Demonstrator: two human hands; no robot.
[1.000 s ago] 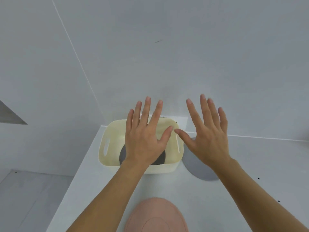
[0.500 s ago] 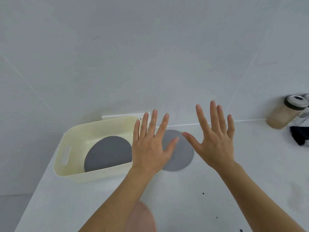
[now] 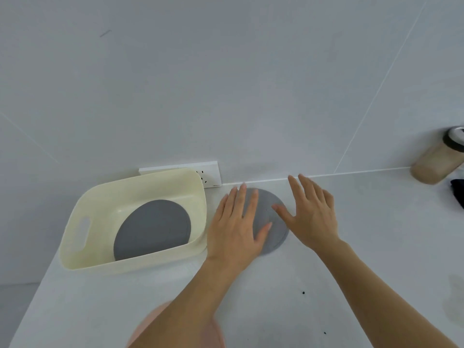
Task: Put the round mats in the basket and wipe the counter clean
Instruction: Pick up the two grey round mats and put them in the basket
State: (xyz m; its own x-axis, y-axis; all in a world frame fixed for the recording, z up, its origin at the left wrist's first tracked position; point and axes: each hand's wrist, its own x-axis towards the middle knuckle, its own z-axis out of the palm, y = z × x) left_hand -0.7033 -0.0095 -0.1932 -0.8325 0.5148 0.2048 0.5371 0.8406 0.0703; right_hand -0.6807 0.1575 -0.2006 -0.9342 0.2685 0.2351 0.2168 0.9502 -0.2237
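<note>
- Peeking out at the bottom edge, partly hidden under the left forearm, a pink round mat (image 3: 150, 322) lies on the white counter (image 3: 276, 310); a few dark specks (image 3: 303, 292) dot the surface to its right.
- Both bare forearms reach forward over the counter from the near edge.
- Left hand (image 3: 237, 231) is spread flat, palm down, fingers loose and gripping nothing — it lies over the left part of a light grey round mat (image 3: 271, 217); whether the palm actually presses on the mat cannot be told.
- Right hand (image 3: 311, 217) is likewise splayed and holding nothing, with its thumb over the right side of the same mat and its other fingers stretched past the mat's edge toward the wall.
- That light grey mat lies flat on the counter, just beside the right wall of the basket and outside it.
- Cream plastic basket (image 3: 82, 234) sits on the counter left of the hands, with a slot handle in its left wall. Inside it a darker grey round mat (image 3: 153, 229) rests on the bottom, leaning slightly up the far wall.
- Behind the basket, a white wall socket (image 3: 211, 175) is set low on the pale wall (image 3: 226, 84).
- Far right, near the wall, stands a beige jar (image 3: 437, 162) with a dark-rimmed lid, blurred — and just below it a black object (image 3: 458, 192) is cut off by the frame edge.
</note>
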